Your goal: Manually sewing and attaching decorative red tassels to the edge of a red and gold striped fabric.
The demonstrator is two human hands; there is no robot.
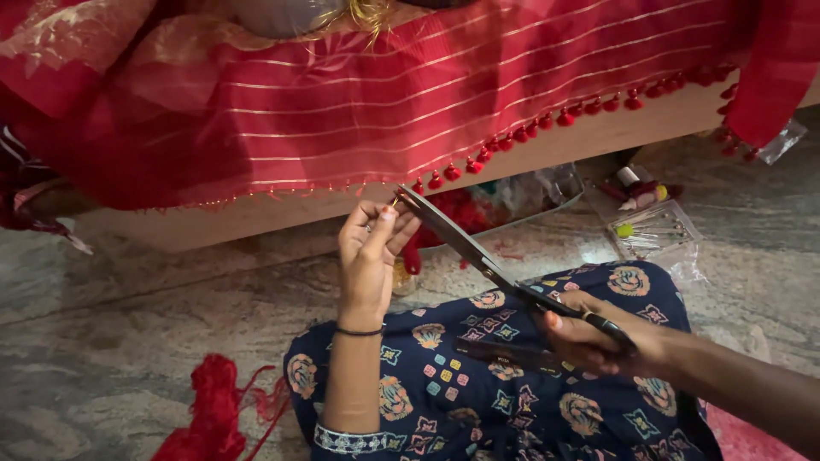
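My right hand [589, 340] grips the black handles of a large pair of scissors [478, 256], blades pointing up-left, tips just under the edge of a red cloth with gold stripes [384, 102]. My left hand [369, 252] is raised beside the blade tips, fingers pinched together on a thin thread at the cloth's lower edge. A row of small red tassels [530, 130] hangs along that edge. My knee, in dark blue patterned fabric [478, 376], lies below both hands.
A bundle of red thread [213, 414] lies on the stone floor at lower left. A clear packet of needles and pins [653, 230] and thread spools [636, 188] sit at right. A wooden ledge [213, 226] carries the cloth.
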